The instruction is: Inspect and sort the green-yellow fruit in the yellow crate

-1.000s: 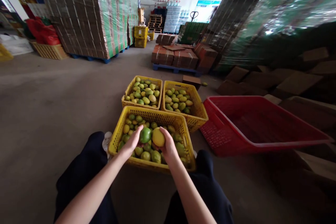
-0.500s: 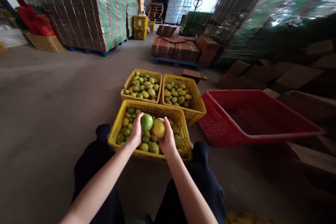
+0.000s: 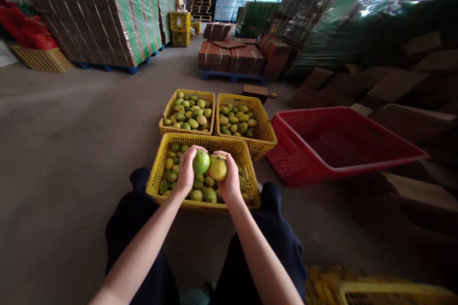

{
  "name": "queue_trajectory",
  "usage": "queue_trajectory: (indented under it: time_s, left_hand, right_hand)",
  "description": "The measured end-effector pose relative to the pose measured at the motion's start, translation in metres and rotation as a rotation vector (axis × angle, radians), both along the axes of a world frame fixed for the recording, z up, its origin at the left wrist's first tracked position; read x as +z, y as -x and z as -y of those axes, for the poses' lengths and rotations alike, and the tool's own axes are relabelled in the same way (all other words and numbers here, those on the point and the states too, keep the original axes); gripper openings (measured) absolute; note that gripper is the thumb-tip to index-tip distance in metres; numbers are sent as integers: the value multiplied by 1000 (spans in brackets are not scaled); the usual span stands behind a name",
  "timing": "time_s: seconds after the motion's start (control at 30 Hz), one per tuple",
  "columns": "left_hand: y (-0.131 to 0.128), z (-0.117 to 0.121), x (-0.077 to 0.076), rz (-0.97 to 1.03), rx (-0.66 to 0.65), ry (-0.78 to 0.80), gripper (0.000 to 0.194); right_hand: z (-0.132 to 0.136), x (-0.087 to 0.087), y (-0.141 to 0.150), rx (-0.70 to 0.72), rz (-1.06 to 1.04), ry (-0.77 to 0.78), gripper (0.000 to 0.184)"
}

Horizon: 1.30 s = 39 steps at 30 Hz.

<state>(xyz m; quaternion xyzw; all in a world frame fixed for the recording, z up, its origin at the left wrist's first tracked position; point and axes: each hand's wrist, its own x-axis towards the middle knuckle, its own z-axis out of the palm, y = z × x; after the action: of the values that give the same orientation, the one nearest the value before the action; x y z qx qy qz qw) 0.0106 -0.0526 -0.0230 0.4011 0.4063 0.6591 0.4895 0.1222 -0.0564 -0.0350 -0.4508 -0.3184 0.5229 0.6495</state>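
My left hand (image 3: 186,167) is closed around a green lemon (image 3: 201,162), fingers behind it. My right hand (image 3: 230,176) grips a yellow lemon (image 3: 218,167), its stem end turned up towards me. The two fruits are side by side, close together, above the near yellow crate (image 3: 157,164). Green and yellow lemons (image 3: 197,195) fill the lower part of that crate, partly hidden by my hands. It stands between my knees.
Beyond are a left yellow crate (image 3: 165,116) and a right yellow crate (image 3: 270,136), both holding similar fruit. An open red crate (image 3: 296,164) stands to the right, near cardboard boxes (image 3: 397,88). Another yellow crate (image 3: 390,289) is at lower right. Stacked cartons (image 3: 214,57) sit on a blue pallet.
Both hands have risen slightly, still holding the same fruits. The yellow lemon has turned so its stem end shows. The view has shifted a little to the right and down.
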Motion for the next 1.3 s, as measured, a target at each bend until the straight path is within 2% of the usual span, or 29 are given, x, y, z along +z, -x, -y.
queue_trajectory:
  time_s: [0.1,0.27,0.4,0.53,0.73,0.9,0.97,1.03,1.17,1.23,1.3]
  left_hand:
    - [6,5,3,-41,-3,-20,33]
    - [16,7,-2,-148,-19,28,35]
    - [27,8,-2,-235,0,16,34]
    - [33,11,-6,-305,-5,-15,31]
    - [33,14,-18,-277,-58,8,37]
    - [33,15,-16,-242,-60,-32,36]
    - [32,13,-13,-182,-41,-8,34]
    - [29,9,-11,-71,-28,92,32]
    - [24,-1,-11,135,-53,357,35]
    - [24,-4,-13,185,-51,422,33]
    - [25,-6,-17,199,-84,459,31]
  right_hand:
    - [2,-6,-1,53,58,-131,33]
    - [3,-17,-6,147,220,-219,31]
    - [3,-17,-5,216,340,-325,27]
    - [5,-15,-2,175,369,-334,26]
    - [6,-17,-2,186,331,-337,31]
    - [7,-17,-3,180,345,-371,37]
    - [7,-17,-1,195,305,-343,39]
    - [7,-18,1,214,228,-263,43]
    - [3,-17,7,199,33,15,51]
    - [0,-14,7,204,-82,173,47]
    - [-1,-10,4,249,-185,269,42]
